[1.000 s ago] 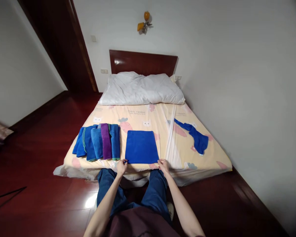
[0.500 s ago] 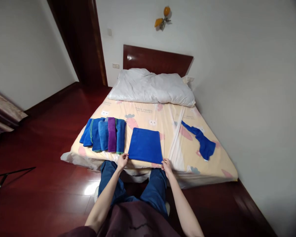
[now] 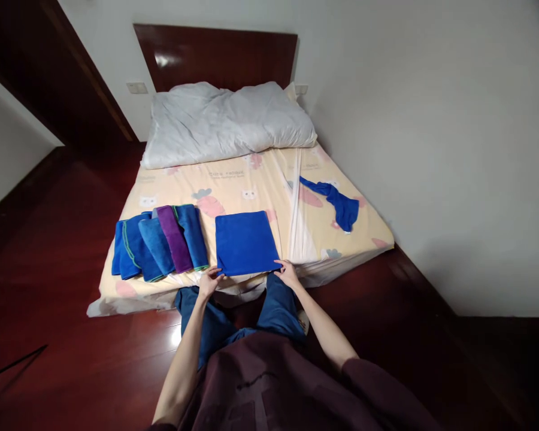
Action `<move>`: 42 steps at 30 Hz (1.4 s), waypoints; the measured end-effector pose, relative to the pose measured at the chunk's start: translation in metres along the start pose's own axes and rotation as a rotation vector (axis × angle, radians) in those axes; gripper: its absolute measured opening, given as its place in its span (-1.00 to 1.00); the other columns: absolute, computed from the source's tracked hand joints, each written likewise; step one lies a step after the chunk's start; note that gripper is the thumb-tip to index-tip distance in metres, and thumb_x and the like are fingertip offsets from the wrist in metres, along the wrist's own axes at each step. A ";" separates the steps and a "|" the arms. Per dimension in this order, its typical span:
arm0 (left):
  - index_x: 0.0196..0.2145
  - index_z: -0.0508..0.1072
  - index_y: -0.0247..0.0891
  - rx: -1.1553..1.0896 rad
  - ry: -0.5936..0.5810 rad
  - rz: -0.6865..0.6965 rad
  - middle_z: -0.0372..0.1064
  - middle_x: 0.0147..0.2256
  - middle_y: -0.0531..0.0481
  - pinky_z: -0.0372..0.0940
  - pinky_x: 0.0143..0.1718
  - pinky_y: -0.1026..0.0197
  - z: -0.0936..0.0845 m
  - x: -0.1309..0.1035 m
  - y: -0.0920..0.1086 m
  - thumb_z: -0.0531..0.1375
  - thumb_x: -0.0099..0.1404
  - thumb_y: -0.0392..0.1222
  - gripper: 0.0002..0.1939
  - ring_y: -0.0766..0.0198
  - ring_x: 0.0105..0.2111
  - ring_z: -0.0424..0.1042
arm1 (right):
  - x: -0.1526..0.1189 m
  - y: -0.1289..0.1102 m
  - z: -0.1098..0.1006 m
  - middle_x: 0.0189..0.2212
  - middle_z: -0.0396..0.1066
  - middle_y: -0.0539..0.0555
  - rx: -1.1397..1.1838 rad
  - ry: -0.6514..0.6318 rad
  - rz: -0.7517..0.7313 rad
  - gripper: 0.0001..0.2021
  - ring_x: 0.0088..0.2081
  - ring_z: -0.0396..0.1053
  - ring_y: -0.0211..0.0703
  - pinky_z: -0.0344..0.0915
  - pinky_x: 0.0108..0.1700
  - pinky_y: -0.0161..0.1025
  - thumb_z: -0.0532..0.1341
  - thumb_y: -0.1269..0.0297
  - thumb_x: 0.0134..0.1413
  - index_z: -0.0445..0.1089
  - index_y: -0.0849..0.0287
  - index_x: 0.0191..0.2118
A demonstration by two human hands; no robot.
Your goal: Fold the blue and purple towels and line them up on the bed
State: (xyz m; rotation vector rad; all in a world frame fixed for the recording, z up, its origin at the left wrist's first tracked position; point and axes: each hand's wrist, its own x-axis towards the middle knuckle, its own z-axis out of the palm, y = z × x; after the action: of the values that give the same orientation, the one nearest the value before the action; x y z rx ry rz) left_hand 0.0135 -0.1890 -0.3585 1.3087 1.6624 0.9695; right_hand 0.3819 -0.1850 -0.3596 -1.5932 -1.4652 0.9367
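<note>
On the carrot-print yellow bedsheet [image 3: 251, 185] above the red wood floor [image 3: 63, 299], my left hand [image 3: 209, 281] and right hand [image 3: 288, 273] pinch the flat folded blue towel [image 3: 245, 242] by its near corners.

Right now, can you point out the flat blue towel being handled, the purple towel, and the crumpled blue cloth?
flat blue towel [image 3: 245, 242], head view, middle of its top face.
purple towel [image 3: 175, 238], head view, middle of its folded strip.
crumpled blue cloth [image 3: 341, 208], head view, its bunched wider part.
</note>
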 end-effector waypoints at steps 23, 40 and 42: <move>-0.04 0.52 -0.28 0.405 -0.009 0.411 0.42 -0.09 -0.21 0.33 0.11 -0.03 -0.006 -0.008 0.004 0.03 0.27 -0.37 -0.63 0.06 -0.02 0.40 | 0.017 0.016 0.002 -0.13 0.57 0.07 -0.124 0.043 -0.115 -0.62 -0.08 0.50 -0.07 0.40 0.06 -0.09 0.09 0.48 -0.04 0.57 0.09 -0.16; -0.19 0.50 -0.26 0.470 0.112 0.179 0.47 -0.36 -0.16 0.33 -0.16 0.04 0.004 0.001 0.009 0.02 0.42 -0.01 -0.66 0.01 -0.24 0.44 | 0.040 0.021 0.004 -0.51 0.49 0.11 0.094 0.068 0.047 -0.56 -0.52 0.44 -0.08 0.39 -0.43 -0.20 0.21 -0.16 0.07 0.46 0.20 -0.34; -0.22 0.50 -0.25 0.467 0.102 0.162 0.46 -0.39 -0.13 0.33 -0.18 0.06 0.006 0.001 0.010 0.02 0.42 0.00 -0.66 0.04 -0.29 0.45 | 0.044 0.019 0.004 -0.42 0.54 0.16 0.077 0.098 0.045 -0.58 -0.37 0.52 -0.01 0.44 -0.30 -0.18 0.23 -0.14 0.07 0.49 0.20 -0.33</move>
State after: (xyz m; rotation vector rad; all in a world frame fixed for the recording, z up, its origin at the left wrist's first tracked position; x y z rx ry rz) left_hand 0.0225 -0.1854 -0.3515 1.7465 1.9620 0.7735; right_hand 0.3898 -0.1414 -0.3795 -1.5987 -1.3161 0.9162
